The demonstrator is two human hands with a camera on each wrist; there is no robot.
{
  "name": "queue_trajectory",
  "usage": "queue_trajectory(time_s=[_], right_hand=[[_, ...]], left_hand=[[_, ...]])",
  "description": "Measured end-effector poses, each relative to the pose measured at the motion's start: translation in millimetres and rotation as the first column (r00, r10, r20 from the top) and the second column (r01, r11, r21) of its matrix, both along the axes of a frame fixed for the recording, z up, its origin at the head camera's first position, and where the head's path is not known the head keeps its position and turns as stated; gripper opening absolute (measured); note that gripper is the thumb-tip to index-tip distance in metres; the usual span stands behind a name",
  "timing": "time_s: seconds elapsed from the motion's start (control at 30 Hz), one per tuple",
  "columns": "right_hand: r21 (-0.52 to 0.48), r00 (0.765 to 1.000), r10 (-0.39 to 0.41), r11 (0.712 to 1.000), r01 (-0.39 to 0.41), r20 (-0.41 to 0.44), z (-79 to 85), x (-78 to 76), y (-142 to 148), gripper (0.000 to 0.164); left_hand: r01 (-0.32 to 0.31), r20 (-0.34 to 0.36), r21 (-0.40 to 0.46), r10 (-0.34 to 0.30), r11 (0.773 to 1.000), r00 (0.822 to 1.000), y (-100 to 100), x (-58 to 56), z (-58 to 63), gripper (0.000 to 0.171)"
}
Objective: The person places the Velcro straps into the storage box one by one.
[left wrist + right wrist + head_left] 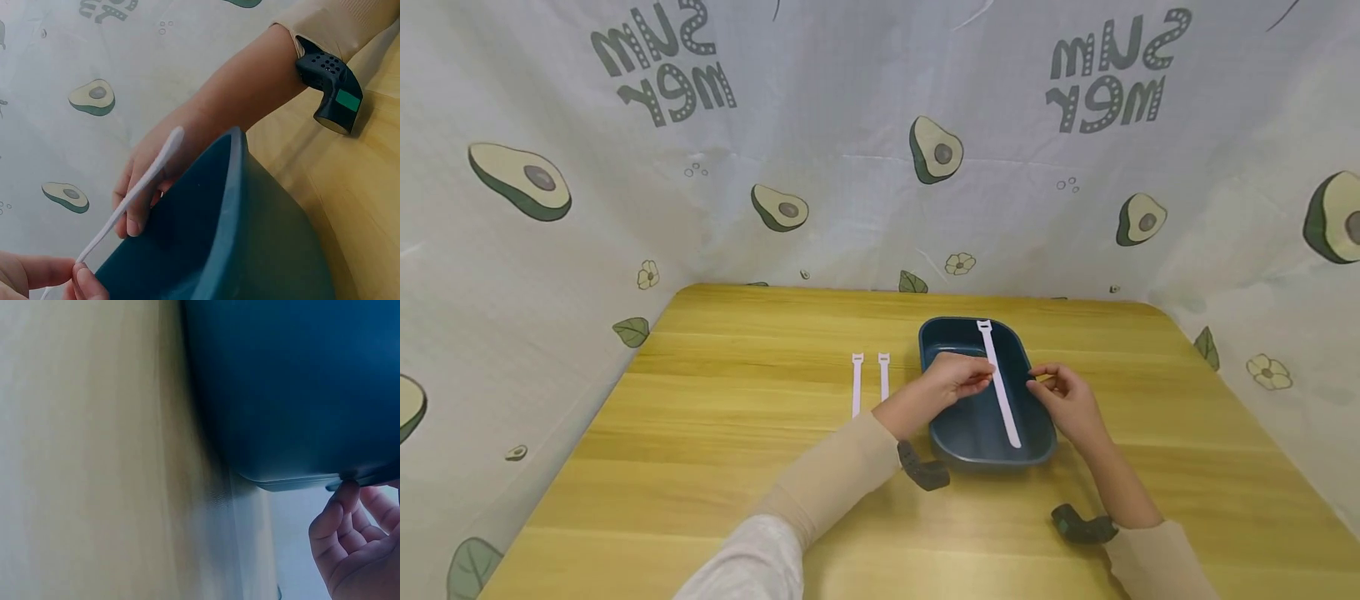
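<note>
My left hand pinches a white hook-and-loop cable tie between thumb and fingertips, above a dark blue plastic basin. The tie slants across the basin's opening, its slotted head towards the far rim. In the left wrist view the tie rises from the fingertips, seen edge-on. At the basin's right rim, my right hand pinches the edge between thumb and fingers. From the right wrist, the thumb meets the rim of the basin, while part of the hand is cut off by the frame.
Left of the basin, two more white cable ties lie side by side on the wooden table, their lower ends near or behind my left forearm. A printed curtain stands behind the table and along its sides.
</note>
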State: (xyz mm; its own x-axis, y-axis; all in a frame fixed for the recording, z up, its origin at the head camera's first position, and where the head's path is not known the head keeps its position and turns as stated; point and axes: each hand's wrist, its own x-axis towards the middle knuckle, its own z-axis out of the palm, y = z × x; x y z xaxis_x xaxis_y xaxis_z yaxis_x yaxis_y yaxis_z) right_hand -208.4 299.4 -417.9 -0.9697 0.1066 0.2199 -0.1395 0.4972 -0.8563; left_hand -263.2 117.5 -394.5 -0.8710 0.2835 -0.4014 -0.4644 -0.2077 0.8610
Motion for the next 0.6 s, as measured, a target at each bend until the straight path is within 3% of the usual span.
queue_trajectory(time_s=[0.23,0.33,0.5,0.6], right_hand=[[0.007,1.000,-0.012,1.000,0.012,0.014,0.0,2.5,0,0.025],[0.011,1.000,-0.011,1.000,0.011,0.010,-0.7,2.5,1,0.025],[0.013,1.000,-0.005,1.000,0.005,0.020,0.3,1.9,2,0.026],[0.015,1.000,0.004,1.000,-0.005,0.028,1.4,1.7,1,0.028]], left_hand=[[0.004,0.021,-0.052,-0.003,0.999,1.000,13,-3.5,-5.4,0.004],[-0.020,0.052,-0.098,0.025,0.995,0.998,21,-5.3,-6.8,0.003],[-0.048,0.090,-0.162,0.064,0.986,0.994,32,-4.5,-7.5,0.019],[-0.049,0.101,-0.175,0.068,0.983,0.993,37,-5.4,-8.0,0.018]])
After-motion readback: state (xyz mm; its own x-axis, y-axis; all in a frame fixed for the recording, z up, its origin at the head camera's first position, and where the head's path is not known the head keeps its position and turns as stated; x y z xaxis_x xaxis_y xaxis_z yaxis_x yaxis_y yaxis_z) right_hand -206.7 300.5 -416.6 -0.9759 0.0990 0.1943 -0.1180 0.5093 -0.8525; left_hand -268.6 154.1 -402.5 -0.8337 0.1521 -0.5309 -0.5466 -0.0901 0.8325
